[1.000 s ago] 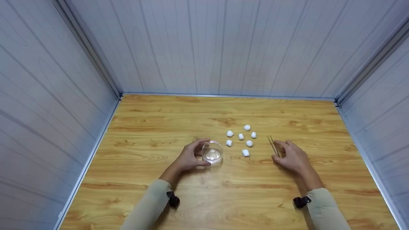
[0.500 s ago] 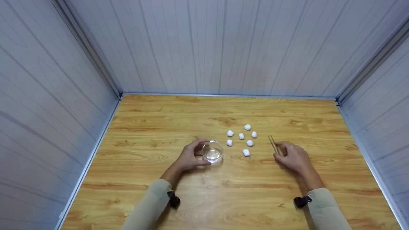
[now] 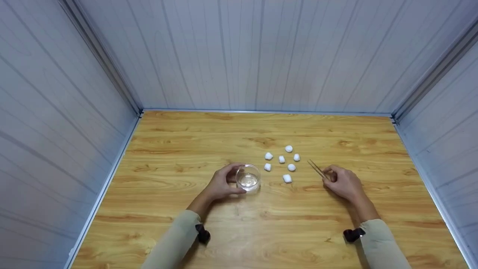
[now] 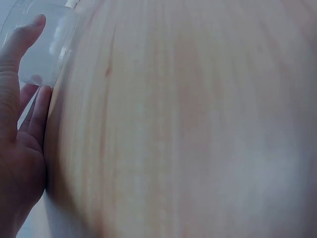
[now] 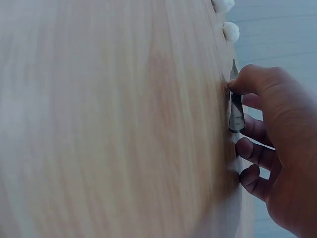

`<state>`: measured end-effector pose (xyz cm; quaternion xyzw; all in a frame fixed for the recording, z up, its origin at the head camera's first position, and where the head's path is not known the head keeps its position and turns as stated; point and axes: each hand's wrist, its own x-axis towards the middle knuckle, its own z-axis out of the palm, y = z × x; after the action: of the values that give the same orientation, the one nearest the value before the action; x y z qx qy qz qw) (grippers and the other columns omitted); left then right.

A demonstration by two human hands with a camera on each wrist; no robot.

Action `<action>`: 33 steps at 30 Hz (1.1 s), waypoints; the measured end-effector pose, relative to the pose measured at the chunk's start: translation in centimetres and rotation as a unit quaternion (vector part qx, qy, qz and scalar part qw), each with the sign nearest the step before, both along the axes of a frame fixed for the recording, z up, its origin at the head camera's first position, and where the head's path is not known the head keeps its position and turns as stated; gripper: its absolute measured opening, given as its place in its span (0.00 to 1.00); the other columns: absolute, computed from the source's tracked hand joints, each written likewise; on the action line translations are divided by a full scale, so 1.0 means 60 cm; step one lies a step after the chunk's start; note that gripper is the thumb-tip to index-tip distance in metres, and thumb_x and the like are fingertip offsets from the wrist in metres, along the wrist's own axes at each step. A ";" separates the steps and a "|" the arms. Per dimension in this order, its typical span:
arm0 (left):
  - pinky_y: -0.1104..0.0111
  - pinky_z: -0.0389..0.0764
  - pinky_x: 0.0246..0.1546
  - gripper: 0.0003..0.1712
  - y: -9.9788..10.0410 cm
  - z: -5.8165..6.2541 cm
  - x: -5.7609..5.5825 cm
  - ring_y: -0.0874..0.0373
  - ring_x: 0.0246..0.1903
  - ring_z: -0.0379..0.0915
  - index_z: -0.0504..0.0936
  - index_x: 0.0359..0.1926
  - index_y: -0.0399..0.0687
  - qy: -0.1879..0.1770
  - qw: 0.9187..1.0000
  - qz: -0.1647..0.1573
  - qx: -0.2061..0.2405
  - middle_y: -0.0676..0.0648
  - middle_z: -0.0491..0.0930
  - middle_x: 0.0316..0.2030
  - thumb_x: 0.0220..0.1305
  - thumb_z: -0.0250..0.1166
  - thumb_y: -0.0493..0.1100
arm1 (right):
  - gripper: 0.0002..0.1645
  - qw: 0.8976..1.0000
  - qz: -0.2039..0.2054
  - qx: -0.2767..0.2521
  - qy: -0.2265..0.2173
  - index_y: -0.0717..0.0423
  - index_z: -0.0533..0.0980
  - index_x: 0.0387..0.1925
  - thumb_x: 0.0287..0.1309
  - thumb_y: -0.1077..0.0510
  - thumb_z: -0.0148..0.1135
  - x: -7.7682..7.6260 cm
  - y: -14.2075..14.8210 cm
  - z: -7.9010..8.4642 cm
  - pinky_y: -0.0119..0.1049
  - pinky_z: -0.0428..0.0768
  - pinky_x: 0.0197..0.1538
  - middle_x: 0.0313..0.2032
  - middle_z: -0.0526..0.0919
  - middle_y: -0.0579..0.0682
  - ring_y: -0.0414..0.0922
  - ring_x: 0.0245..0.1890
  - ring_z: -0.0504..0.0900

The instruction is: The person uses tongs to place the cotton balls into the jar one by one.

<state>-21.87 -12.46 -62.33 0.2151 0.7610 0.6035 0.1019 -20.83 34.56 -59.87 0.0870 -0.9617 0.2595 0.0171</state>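
Observation:
My left hand curls its fingers and thumb round the side of a clear glass dish, which stands on the table. In the left wrist view the thumb lies along the dish's wall. Thin metal tweezers are pinched between the thumb and fingers of my right hand, tips pointing up and left. The right wrist view shows the tweezers low over the table, their blunt end near the curled fingers. Several white cotton balls lie loose between the dish and the tweezers, touching neither hand.
The wood-grain table is bounded by pale panels at the back, left and right. A small black camera sits at each wrist.
The tweezers have swung so that their tips point further left, toward the cotton balls. My right hand has shifted slightly right. The left hand and dish stay in place.

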 end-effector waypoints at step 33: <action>0.67 0.91 0.64 0.51 -0.002 0.003 0.001 0.36 0.68 0.85 0.77 0.79 0.43 0.003 1.000 0.012 -0.028 0.32 0.84 0.70 0.55 0.89 0.33 | 0.15 0.995 0.016 -0.091 -0.044 0.56 0.88 0.55 0.69 0.61 0.72 -0.007 0.034 0.011 0.30 0.80 0.43 0.41 0.92 0.56 0.36 0.37 0.82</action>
<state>-21.80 -12.57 -62.15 0.2043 0.7807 0.5823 0.0987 -21.27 36.60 -59.23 0.0887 -0.9322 0.3502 -0.0219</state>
